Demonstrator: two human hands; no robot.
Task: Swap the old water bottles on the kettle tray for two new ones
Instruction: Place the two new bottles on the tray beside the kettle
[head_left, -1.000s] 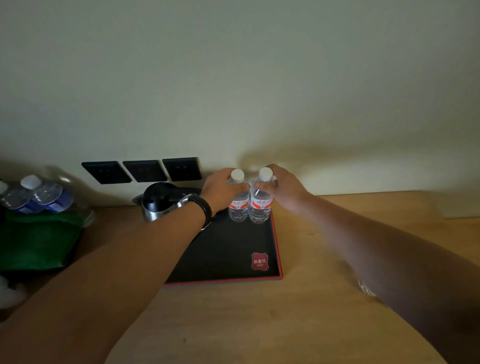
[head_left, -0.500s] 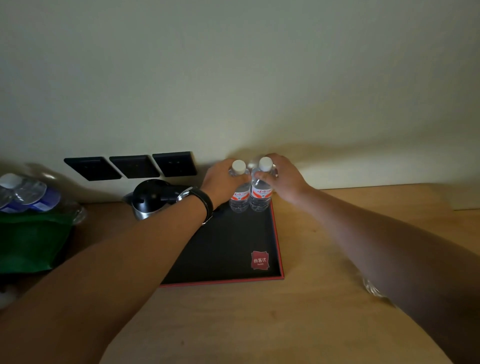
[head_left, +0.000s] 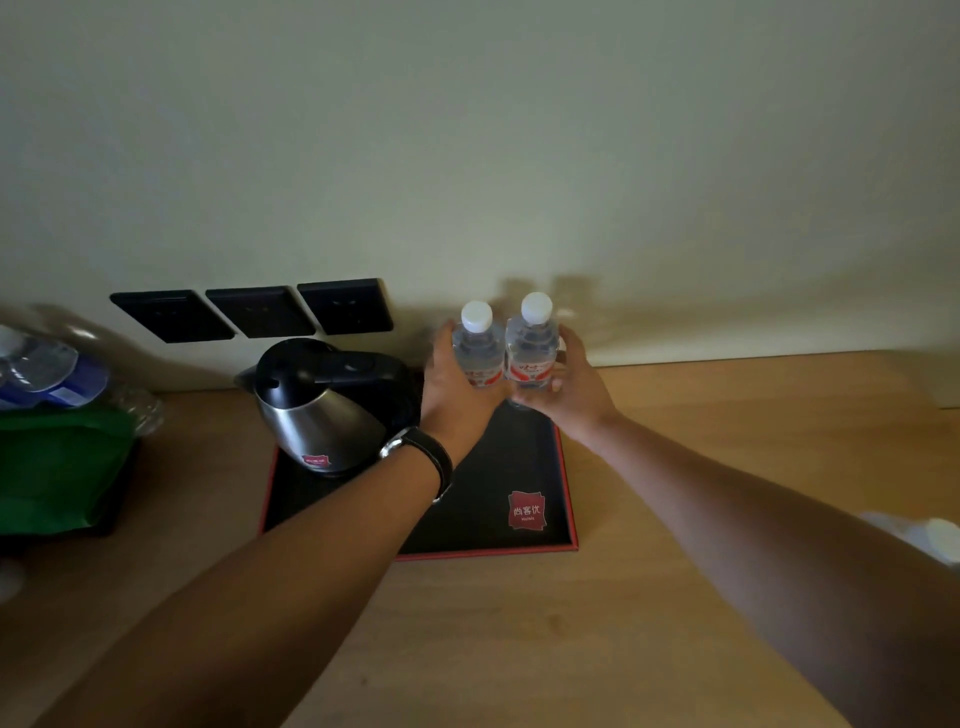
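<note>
Two small clear water bottles with white caps and red labels stand upright side by side at the back right corner of the black, red-rimmed tray (head_left: 483, 548). My left hand (head_left: 457, 395) wraps the left bottle (head_left: 477, 345) from its left side. My right hand (head_left: 574, 387) cups the right bottle (head_left: 531, 343) from its right side. The two bottles touch each other. A steel kettle (head_left: 322, 405) with a black lid stands on the tray's back left part. My left wrist wears a black watch.
A green bag (head_left: 57, 467) at the left edge holds blue-labelled bottles (head_left: 47, 371). Three black wall sockets (head_left: 260, 312) sit above the kettle. A blurred pale object (head_left: 924, 538) lies at the right edge of the wooden counter (head_left: 519, 634).
Both hands slid from the bottle tops down to their bodies, so the caps and necks now show. The bottles stay at the tray's back right corner. The kettle is more exposed.
</note>
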